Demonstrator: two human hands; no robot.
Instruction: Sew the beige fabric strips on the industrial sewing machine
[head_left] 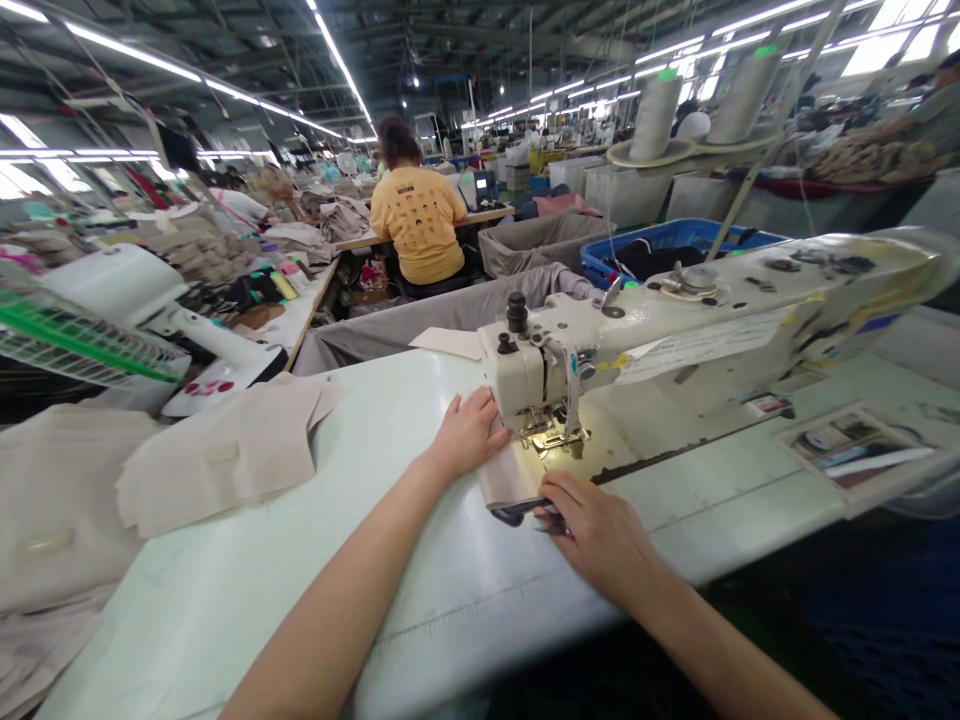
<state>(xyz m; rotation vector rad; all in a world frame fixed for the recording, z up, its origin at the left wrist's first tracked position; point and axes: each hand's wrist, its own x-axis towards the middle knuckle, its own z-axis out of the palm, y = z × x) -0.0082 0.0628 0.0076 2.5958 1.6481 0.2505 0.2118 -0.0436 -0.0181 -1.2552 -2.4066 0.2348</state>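
Note:
My left hand (469, 432) lies flat on a small beige fabric piece (508, 478) just left of the presser foot (553, 436) of a white sewing machine (675, 340). My right hand (596, 535) rests at the near end of the same piece, fingers curled around a small dark tool (525, 510), possibly thread snips. The fabric runs under the needle area, lit by the machine's lamp.
A stack of beige cut pieces (225, 455) lies on the pale table (420, 600) to my left, more fabric at far left. A tray of small items (855, 450) sits right. A person in a yellow shirt (420, 220) sits ahead, back turned. Thread cones (656, 115) stand behind.

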